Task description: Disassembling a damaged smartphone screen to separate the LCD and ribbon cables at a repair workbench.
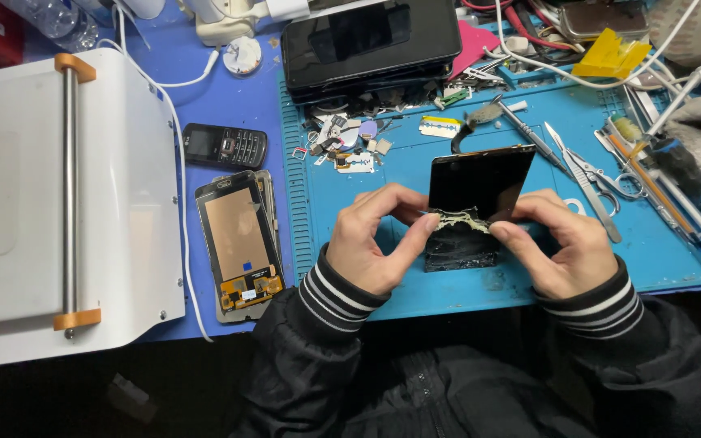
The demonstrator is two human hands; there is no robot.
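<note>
- Between both hands, a black phone screen [480, 182] stands tilted over the blue mat [464, 284], whitish glue at its lower edge.
- Left hand [371, 243] and right hand [565, 243] pinch that edge, fingers curled.
- Scissors [590, 174] lie just beyond the right hand; an opened phone [241, 243] lies left of the left hand on the tabletop [229, 101].

bench [237, 105]: blue top, cluttered along far edge | blue ridged work mat [350, 186] over its right part | white machine [58, 203] with steel roller at left edge | below near edge: dark | light: even, bright
</note>
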